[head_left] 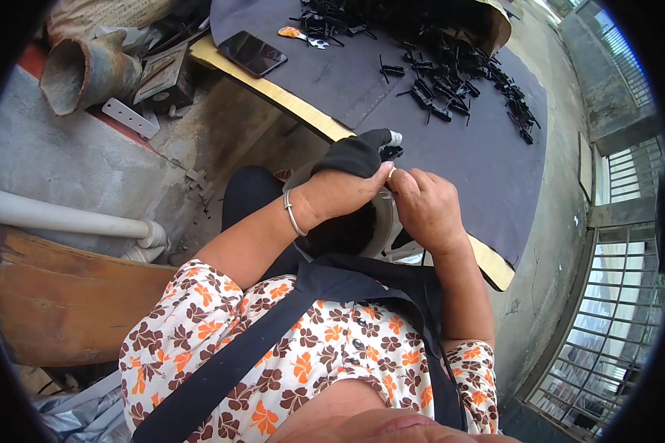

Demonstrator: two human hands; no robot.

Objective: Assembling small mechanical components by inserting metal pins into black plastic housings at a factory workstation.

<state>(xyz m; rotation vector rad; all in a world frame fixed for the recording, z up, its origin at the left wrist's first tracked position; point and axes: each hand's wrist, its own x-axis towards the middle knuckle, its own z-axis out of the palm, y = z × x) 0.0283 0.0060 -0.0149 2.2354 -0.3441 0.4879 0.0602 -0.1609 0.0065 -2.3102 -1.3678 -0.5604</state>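
My left hand [347, 181], partly covered by a black glove or cloth, is closed around a small black plastic part [391, 153] just off the table's near edge. One of its fingertips has a whitish wrap. Against it, my right hand [428, 207] has its fingers bent in a pinch. A pale band shows at a finger there; what the fingertips grip is hidden. Below both hands stands a light-rimmed bucket [383, 232] with a dark inside. Many similar black parts with thin legs lie in a loose pile [443, 85] across the table.
The table [488, 177] has a dark cover and a yellowish edge. On it lie a phone [252, 54] and an orange-handled tool [294, 33]. At left are a rusty pipe piece [89, 77], a white pipe [59, 214] and a wooden board [81, 295]. Barred windows [602, 310] stand at right.
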